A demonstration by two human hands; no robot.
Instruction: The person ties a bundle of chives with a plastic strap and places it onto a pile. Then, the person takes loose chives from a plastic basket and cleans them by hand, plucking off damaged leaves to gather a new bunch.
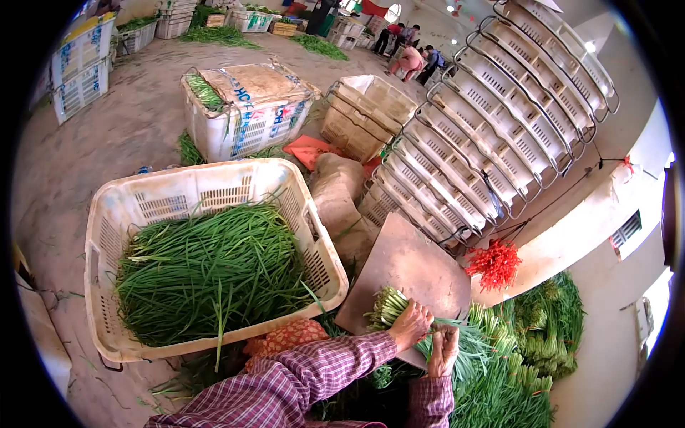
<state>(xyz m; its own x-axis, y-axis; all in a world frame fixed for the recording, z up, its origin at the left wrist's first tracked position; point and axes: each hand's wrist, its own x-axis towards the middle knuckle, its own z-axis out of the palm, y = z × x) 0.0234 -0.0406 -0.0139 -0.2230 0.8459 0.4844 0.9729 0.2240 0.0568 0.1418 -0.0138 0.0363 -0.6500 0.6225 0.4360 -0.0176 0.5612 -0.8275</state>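
A bundle of green chives (pixel 389 305) lies over the edge of a worn flat board (pixel 421 260), its pale stem ends pointing left. My left hand (pixel 412 323) is wrapped round this bundle near the stems. Close beside it, my right hand (pixel 444 349) is closed at the leafy part, and whatever its fingers pinch is hidden. Tied bundles of chives (pixel 499 378) are heaped right of and below my hands. A cluster of red ties (pixel 495 265) hangs just beyond the board.
On my left stands a large white plastic crate (pixel 100 246) with loose chives (pixel 214 267). A tall stack of white crates (pixel 485 114) leans at the right. Behind are a taped full crate (pixel 242 118), another crate (pixel 364 114) and a sack (pixel 339 192). People (pixel 408 60) work far back.
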